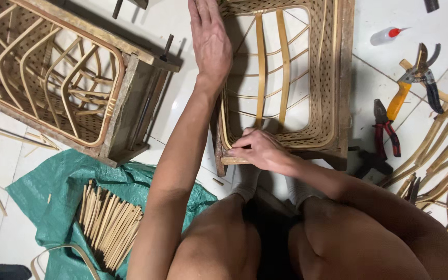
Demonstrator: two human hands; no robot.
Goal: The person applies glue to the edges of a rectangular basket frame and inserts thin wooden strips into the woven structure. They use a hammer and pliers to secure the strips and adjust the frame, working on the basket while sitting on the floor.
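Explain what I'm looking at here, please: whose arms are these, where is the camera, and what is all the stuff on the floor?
There is one picture, from a camera worn on the person's head, looking down past their knees at a white tiled floor. No machine is involved; the arms are the person's own. The left hand lies flat on the left edge of a woven bamboo basket in a wooden frame. The right hand pinches the basket's near rim, so that grip is closed there. A second basket in its frame sits to the left. Nearby lie a bundle of bamboo sticks on a green tarp, yellow-handled pruning shears, red-handled pliers, a small squeeze bottle and curved bamboo strips.
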